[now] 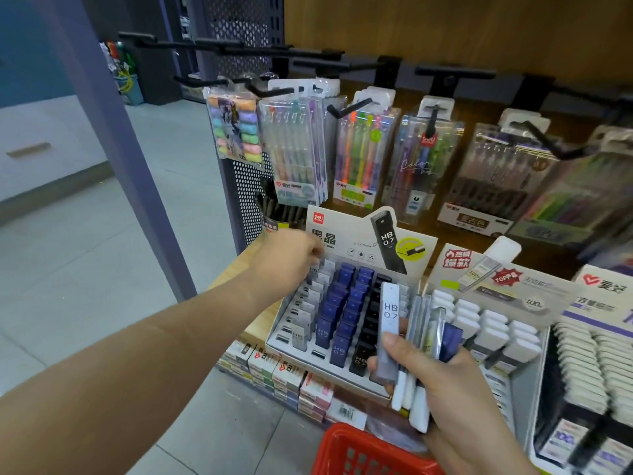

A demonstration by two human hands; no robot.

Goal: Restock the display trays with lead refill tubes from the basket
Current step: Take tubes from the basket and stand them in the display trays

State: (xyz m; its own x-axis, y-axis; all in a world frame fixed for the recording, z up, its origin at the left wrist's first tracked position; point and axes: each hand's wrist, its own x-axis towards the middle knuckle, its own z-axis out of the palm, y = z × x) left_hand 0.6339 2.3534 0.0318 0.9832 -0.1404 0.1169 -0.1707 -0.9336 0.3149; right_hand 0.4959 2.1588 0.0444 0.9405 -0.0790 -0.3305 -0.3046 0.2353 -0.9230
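Observation:
A white display tray (274, 339) marked HB 0.7 stands on the wooden shelf, with rows of white, blue and black lead refill tubes (346, 313). My left hand (291, 258) reaches to the back of the tray's left white row, fingers curled at a tube there. My right hand (442, 382) holds a fanned bunch of several refill tubes (416, 334) in front of the tray, a grey HB 0.7 tube foremost under my thumb. The red basket (342, 450) sits low, below my right hand.
A second tray (524, 371) of white-capped tubes stands to the right, with more trays (589, 354) beyond. Packs of pens (359, 156) hang on black hooks above. Stacked small boxes (274, 375) fill the lower shelf. Open floor (102, 252) lies to the left.

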